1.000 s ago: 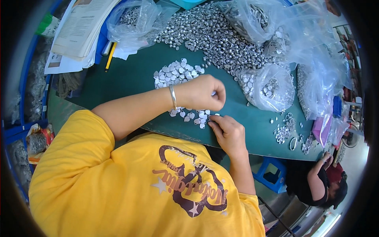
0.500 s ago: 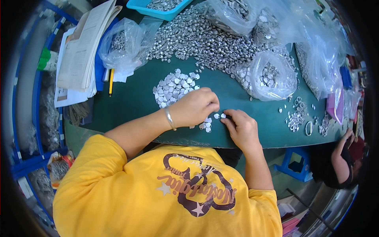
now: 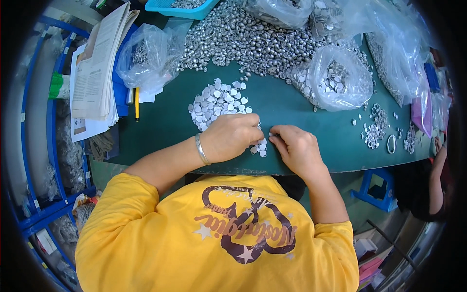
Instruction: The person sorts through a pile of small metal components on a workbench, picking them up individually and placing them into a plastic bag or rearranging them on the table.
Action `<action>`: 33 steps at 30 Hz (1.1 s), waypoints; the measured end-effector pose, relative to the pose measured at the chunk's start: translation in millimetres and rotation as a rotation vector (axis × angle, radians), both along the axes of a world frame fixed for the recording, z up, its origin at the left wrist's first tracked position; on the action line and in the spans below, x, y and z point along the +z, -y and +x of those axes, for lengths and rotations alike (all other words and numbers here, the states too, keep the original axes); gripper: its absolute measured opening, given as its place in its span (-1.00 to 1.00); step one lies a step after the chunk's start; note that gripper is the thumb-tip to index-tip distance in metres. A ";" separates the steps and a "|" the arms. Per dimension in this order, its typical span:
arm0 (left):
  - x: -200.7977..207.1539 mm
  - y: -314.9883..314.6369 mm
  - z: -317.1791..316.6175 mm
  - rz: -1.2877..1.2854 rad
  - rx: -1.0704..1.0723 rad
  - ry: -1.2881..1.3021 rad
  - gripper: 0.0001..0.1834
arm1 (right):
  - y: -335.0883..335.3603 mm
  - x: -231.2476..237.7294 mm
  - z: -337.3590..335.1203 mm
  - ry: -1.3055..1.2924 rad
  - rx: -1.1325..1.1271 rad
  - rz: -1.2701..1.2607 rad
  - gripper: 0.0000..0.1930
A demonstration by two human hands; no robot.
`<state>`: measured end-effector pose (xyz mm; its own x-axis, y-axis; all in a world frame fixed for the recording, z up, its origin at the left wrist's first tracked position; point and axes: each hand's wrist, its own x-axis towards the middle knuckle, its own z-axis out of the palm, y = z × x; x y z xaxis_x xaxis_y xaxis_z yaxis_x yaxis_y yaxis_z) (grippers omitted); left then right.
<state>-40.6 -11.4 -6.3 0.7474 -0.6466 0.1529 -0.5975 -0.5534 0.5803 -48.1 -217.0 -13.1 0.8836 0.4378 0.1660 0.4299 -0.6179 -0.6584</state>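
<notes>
Both of your bare hands were low over the green table (image 3: pixel 292 109), close together, with only a narrow strip between their fingertips. The small white pieces that mattered most formed a loose cluster (image 3: pixel 262 147) in that gap, just on the near side of your left fingertips and a little to the left of your right ones. Your left hand (image 3: pixel 231 138) was the nearer of the two, its fingers bent and drawn together over the cluster's far edge; whether they pinched a piece, I could not tell, because the knuckles hid the tips. Your right hand (image 3: pixel 299 146) came in from the right, thumb and forefinger almost meeting and pointing left; a tiny pale speck seemed to show there, but I could not tell if it was a gripped piece. The pieces were flat and roughly round, so no clear long axis showed. The main pile (image 3: pixel 219 101) of them spread beyond your left hand, far and to the left. Farther off stood a heap of grey metal parts (image 3: pixel 253 41), with a clear bag (image 3: pixel 345 100) on its right side.
</notes>
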 end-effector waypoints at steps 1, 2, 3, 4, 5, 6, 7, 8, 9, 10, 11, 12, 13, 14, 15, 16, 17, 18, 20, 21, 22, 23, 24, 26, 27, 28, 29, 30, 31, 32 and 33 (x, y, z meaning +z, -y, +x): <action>-2.0 -1.1 1.0 -0.002 0.001 -0.004 -0.89 | 0.8 -2.0 0.8 -0.010 0.003 -0.009 -0.91; -4.8 -2.6 2.4 -0.020 -0.020 0.020 -0.91 | 1.9 -0.4 1.3 -0.015 0.004 -0.011 -0.91; -5.5 -3.5 3.7 -0.038 -0.040 0.046 -0.92 | 3.6 3.0 2.7 -0.174 -0.018 0.089 -0.91; -3.8 -5.5 3.6 -0.040 -0.038 0.044 -0.92 | 5.9 4.4 3.7 -0.333 -0.039 0.187 -0.91; 0.5 -8.8 3.4 -0.210 0.034 -0.186 -0.92 | 10.5 -2.3 3.6 -0.464 -0.034 0.421 -0.90; 3.2 -12.0 3.1 -0.379 0.102 -0.417 -0.93 | 17.2 1.6 4.6 -0.917 -0.152 0.813 -0.91; 0.1 -15.7 1.9 -0.596 0.150 -0.588 -0.94 | 19.1 2.9 6.0 -1.009 -0.100 1.085 -0.90; 5.1 -28.9 6.0 -0.844 0.278 -1.177 -0.90 | 20.5 3.1 8.2 -1.092 -0.043 1.360 -0.90; 2.5 -32.0 7.9 -0.911 0.293 -1.186 -0.91 | 20.1 3.4 12.0 -1.099 -0.005 1.267 -0.91; 1.9 -33.4 8.5 -0.978 0.307 -1.193 -0.92 | 16.2 5.1 8.9 -1.103 -0.001 1.263 -0.91; 2.8 -29.2 6.0 -0.716 0.303 -0.837 -0.93 | 9.4 8.5 2.1 -0.744 0.060 0.819 -0.90; 5.3 -22.2 2.8 -0.447 0.292 -0.486 -0.93 | 1.9 11.7 -1.7 -0.382 0.114 0.380 -0.89; 3.2 -19.8 0.4 -0.339 0.296 -0.449 -0.93 | -1.8 9.1 -2.4 -0.219 0.189 0.216 -0.88; 0.8 -18.0 -1.4 -0.207 0.199 -0.200 -0.89 | -5.6 9.5 -8.0 -0.093 0.175 0.022 -0.87; -3.7 -15.0 -4.4 -0.153 0.196 -0.114 -0.87 | -7.5 10.3 -8.9 -0.085 0.181 -0.016 -0.88; -5.6 -12.0 -8.0 -0.098 0.193 -0.029 -0.85 | -8.7 10.1 -8.9 -0.077 0.187 -0.055 -0.89; -5.3 -11.3 -10.7 -0.063 0.194 -0.018 -0.84 | -9.3 9.6 -8.0 -0.073 0.191 -0.057 -0.89; -5.7 -11.3 -10.6 -0.066 0.197 -0.017 -0.84 | -8.9 7.8 -7.7 -0.075 0.196 0.008 -0.90; -6.4 -11.7 -10.0 -0.041 0.184 0.014 -0.86 | -5.1 4.5 -6.4 -0.076 0.206 0.069 -0.92; -6.2 -12.1 -9.5 -0.044 0.188 0.015 -0.86 | 0.9 3.1 -4.9 -0.324 0.148 0.305 -0.93; -5.7 -12.7 -8.7 -0.048 0.174 0.008 -0.86 | 7.4 1.8 -3.1 -0.572 0.086 0.538 -0.94; -5.1 -13.3 -8.1 -0.052 0.160 0.001 -0.86 | 13.2 0.4 1.5 -0.749 0.093 0.690 -0.95; -5.0 -13.4 -7.7 -0.052 0.165 0.000 -0.86 | 10.5 3.7 2.5 -0.751 0.097 0.688 -0.95; -5.0 -13.8 -7.5 -0.057 0.158 -0.021 -0.84 | -0.2 14.2 3.5 -0.308 0.096 0.178 -0.93; -4.9 -14.1 -7.2 -0.059 0.161 -0.019 -0.84 | -3.5 7.3 1.7 -0.089 0.116 0.051 -0.92; -4.8 -14.4 -7.1 -0.089 0.167 -0.037 -0.85 | -4.7 7.0 0.0 -0.088 0.121 0.048 -0.92; -4.6 -15.0 -7.0 -0.119 0.173 -0.056 -0.85 | -5.1 7.3 -2.4 -0.058 0.115 -0.004 -0.91; -2.6 -16.9 -7.3 -0.120 0.180 -0.056 -0.85 | -5.6 7.0 -3.9 -0.031 0.112 -0.054 -0.91; 2.5 -20.8 -7.7 -0.376 0.218 -0.363 -0.86 | -6.2 7.2 -3.8 -0.055 0.112 -0.048 -0.92; 8.8 -25.9 -8.0 -0.634 0.252 -0.670 -0.86 | -5.9 7.5 -1.5 -0.056 0.122 -0.049 -0.92; 16.7 -34.9 -7.5 -0.821 0.314 -0.968 -0.89 | -4.6 7.3 1.6 -0.135 0.144 0.014 -0.92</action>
<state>-48.1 23.5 10.4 0.8771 -0.4014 -0.2637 0.3385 0.1271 0.9323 -46.5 -212.3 -5.8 0.8267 0.5597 0.0573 0.4202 -0.5465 -0.7244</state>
